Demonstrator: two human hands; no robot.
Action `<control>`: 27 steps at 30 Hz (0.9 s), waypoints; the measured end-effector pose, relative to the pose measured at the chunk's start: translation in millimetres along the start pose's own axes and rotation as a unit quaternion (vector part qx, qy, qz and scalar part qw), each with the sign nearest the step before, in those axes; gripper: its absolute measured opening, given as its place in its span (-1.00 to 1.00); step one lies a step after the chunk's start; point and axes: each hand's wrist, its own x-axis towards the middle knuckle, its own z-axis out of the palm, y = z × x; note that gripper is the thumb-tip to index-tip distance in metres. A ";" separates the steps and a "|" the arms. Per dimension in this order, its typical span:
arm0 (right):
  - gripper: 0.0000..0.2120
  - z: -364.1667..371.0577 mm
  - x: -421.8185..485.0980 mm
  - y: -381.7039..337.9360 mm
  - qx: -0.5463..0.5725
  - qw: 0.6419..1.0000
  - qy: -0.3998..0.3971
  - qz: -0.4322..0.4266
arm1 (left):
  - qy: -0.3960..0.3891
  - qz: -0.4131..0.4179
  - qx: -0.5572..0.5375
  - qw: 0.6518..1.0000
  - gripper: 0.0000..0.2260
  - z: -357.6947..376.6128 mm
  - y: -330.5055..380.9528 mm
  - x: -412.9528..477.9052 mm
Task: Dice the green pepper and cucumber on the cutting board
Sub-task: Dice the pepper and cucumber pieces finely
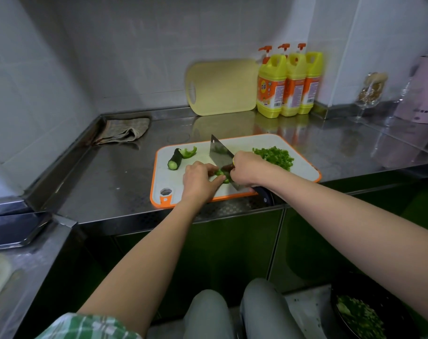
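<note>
Cleaver (220,155) handle clamped in right hand (248,170), blade over cutting board (174,184); left hand (199,178) fingers curled, pinning green pepper piece (220,173) against blade. Cucumber stub (175,160), pepper strip (189,152) at board's far left; diced pile (274,156) far right

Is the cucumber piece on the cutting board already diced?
No, the cucumber piece lies whole at the cutting board's left end, beside a curled pepper strip.

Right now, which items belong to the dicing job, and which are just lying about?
Job: cutting board, cleaver in the right hand, green piece held by the left hand, cucumber stub, pepper scrap, diced pile.
Lying about: yellow board, three detergent bottles, rag, stemmed glass.
</note>
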 end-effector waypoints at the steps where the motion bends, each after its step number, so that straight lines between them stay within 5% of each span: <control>1: -0.84 1.8 2.7 -1.7 0.003 1.000 0.004 0.002 | -0.001 -0.001 0.000 1.000 -0.65 -0.1 -0.4 0.4; 16: -0.87 6.3 23.1 -0.2 0.100 0.993 0.057 0.041 | -0.025 -0.001 -0.032 0.999 -0.69 -9.1 1.8 -3.0; 21: -0.87 3.0 23.8 8.2 0.125 0.990 0.053 0.030 | -0.031 -0.009 -0.048 0.998 -0.56 -14.0 6.6 -6.7; 27: -0.90 -1.8 11.9 12.4 0.138 0.990 0.040 -0.003 | -0.029 -0.025 -0.078 0.996 -0.67 -13.7 5.1 -7.6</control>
